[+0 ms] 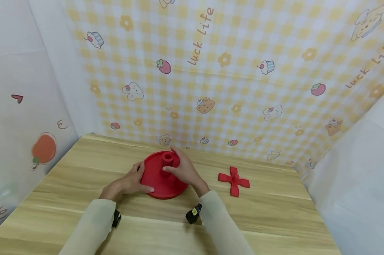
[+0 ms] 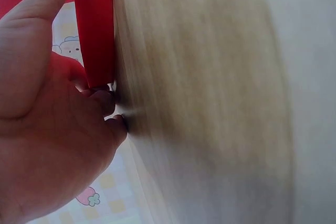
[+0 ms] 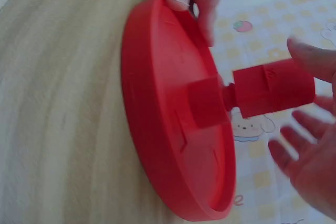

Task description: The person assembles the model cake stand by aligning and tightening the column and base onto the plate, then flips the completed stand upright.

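A shallow red round base (image 1: 155,175) with a raised rim sits low over the wooden table. My left hand (image 1: 131,180) holds its left side, thumb over the rim and fingers at the lower edge. From the base's middle rises a square red post (image 3: 206,103); a narrow neck shows between it and a red cylindrical piece (image 3: 275,88) at its end. Around that piece my right hand (image 1: 187,171) is spread, thumb right beside it and fingers straight and apart on the far side. The head view shows a round hole in the piece's top.
Right of the base, a red cross-shaped piece (image 1: 234,181) with a short central peg lies on the wooden table (image 1: 268,209). A yellow checked cloth (image 1: 243,42) hangs behind the table, with white cloth (image 1: 26,63) at the left side.
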Motion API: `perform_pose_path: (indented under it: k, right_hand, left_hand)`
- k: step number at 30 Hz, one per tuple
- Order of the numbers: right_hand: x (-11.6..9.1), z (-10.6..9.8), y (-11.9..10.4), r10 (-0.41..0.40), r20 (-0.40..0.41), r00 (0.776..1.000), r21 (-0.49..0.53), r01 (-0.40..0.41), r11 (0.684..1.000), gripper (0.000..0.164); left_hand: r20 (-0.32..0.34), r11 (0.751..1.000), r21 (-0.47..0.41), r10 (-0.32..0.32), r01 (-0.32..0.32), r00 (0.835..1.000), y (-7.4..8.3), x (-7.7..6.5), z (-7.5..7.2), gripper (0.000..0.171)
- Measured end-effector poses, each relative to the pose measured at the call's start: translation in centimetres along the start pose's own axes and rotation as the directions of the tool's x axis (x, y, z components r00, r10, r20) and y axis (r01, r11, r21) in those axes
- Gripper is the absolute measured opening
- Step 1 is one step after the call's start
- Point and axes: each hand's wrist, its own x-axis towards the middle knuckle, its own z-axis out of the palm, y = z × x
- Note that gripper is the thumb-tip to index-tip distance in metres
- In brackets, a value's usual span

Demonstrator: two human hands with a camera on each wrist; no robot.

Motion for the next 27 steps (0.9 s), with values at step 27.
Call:
perform_pose_path:
  k: [27]
  right_hand:
    - [0.56,-0.11,-0.16,-0.077,-0.013,0.997,-0.062,0.076,0.995,0.062]
  left_hand:
    - [0.023,0.999,0.031,0.021,-0.022,1.000,-0.07,-0.01,-0.35,0.124]
